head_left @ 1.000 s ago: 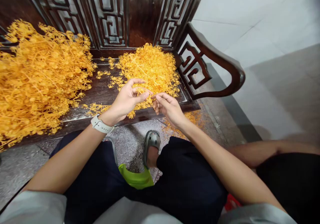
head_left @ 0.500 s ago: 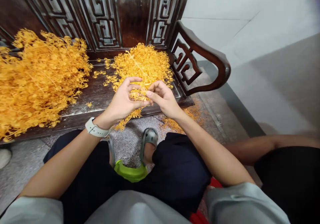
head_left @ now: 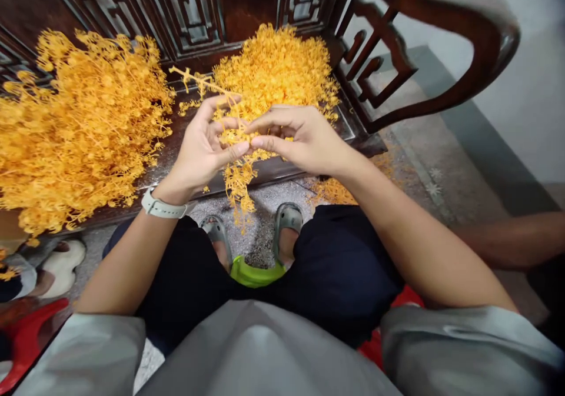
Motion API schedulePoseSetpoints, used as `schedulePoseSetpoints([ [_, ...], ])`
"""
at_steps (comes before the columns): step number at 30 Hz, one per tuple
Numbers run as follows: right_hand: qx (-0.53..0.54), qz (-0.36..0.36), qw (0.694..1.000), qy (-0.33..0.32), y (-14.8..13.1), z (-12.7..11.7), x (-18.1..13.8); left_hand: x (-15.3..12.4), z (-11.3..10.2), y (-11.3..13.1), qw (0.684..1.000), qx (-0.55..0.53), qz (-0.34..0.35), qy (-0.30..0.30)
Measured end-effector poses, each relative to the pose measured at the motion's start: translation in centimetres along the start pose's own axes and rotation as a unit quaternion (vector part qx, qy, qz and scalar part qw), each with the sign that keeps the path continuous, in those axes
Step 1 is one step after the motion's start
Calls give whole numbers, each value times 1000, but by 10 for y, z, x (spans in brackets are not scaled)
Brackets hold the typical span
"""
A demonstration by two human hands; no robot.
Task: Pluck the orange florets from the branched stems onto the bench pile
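A yellow plastic flower sprig (head_left: 239, 178) dangles between my hands, its bare stem pointing up and left past my left fingers. My left hand (head_left: 200, 140), with a pale watch on the wrist, curls round the sprig, thumb and fingers closed on it. Thumb and index finger of my right hand (head_left: 304, 134) pinch at the same sprig, just beside my left thumb tip. Behind my hands a rounded heap of yellow sprigs (head_left: 282, 72) lies on the dark wooden bench (head_left: 172, 163). The exact point of the pinch is partly hidden by my fingers.
A bigger pile of yellow sprigs (head_left: 83, 125) covers the bench's left part. The bench's carved armrest (head_left: 441, 19) curves out at the right. Yellow scraps (head_left: 338, 190) litter the floor. A green plastic piece (head_left: 256, 273) shows between my knees. Another person's arm or leg (head_left: 516, 240) is at right.
The view has shifted, bringing the bench closer. The sprig's stem has swung to the left, and my right hand has turned more sideways, its fingers now meeting my left thumb.
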State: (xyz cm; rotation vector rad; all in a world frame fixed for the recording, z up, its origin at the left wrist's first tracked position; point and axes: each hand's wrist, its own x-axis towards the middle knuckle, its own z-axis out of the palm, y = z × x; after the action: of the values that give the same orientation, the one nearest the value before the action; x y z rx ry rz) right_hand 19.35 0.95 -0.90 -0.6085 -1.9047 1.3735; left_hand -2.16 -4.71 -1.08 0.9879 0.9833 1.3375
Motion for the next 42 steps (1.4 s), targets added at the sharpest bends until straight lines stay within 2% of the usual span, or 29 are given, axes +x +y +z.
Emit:
schedulePoseSetpoints([
  [2, 9, 28, 999, 17, 0, 2, 2, 3, -7, -2, 1000, 0, 0, -17],
  [4, 22, 49, 998, 33, 2, 4, 3, 5, -11, -3, 999, -7, -35, -30],
  [8, 37, 59, 997, 35, 13, 7, 5, 2, -14, -9, 993, -12, -117, -5],
  [13, 109, 62, 991, 37, 30, 18, 9, 1, -7, -30, 997, 4, -68, -35],
  [16, 142, 72, 987, 27, 34, 21, 13, 3, -7, -31, 997, 4, -69, -43],
  [18, 156, 89, 982, 59, 35, 12, 19, 1, -12, -24, 990, 30, -103, -89],
  [20, 177, 90, 971, 133, 37, -7, 25, -2, -21, -15, 973, 66, -150, -165],
  [22, 176, 76, 959, 208, 40, -29, 27, -5, -29, -10, 963, 67, -172, -194],
  [24, 143, 71, 960, 229, 43, -45, 24, -6, -33, -8, 974, 26, -163, -156],
  [25, 122, 80, 968, 206, 44, -48, 21, -6, -34, -8, 980, -2, -156, -126],
  [26, 106, 93, 977, 162, 45, -49, 18, -6, -34, -8, 983, -29, -151, -97],
  [28, 90, 124, 988, 17, 45, -44, 12, -6, -32, -8, 984, -73, -156, -51],
  [30, 86, 151, 976, -130, 46, -38, 10, -5, -30, -7, 981, -107, -164, -16],
  [31, 89, 159, 970, -161, 48, -35, 11, -5, -30, -7, 979, -120, -167, -4],
  [32, 96, 162, 970, -152, 50, -34, 13, -5, -29, -7, 977, -129, -168, 6],
  [33, 106, 162, 975, -106, 54, -34, 16, -5, -29, -7, 976, -136, -169, 14],
  [36, 120, 159, 974, 111, 66, -35, 26, -3, -29, -10, 975, -143, -171, 25],
  [37, 113, 163, 968, 152, 68, -34, 28, -2, -29, -10, 975, -145, -169, 25],
  [39, 88, 169, 969, 159, 68, -27, 29, -1, -27, -12, 975, -150, -164, 21],
  [42, 39, 132, 989, 57, 58, -5, 25, -4, -21, -11, 976, -153, -153, 15],
])
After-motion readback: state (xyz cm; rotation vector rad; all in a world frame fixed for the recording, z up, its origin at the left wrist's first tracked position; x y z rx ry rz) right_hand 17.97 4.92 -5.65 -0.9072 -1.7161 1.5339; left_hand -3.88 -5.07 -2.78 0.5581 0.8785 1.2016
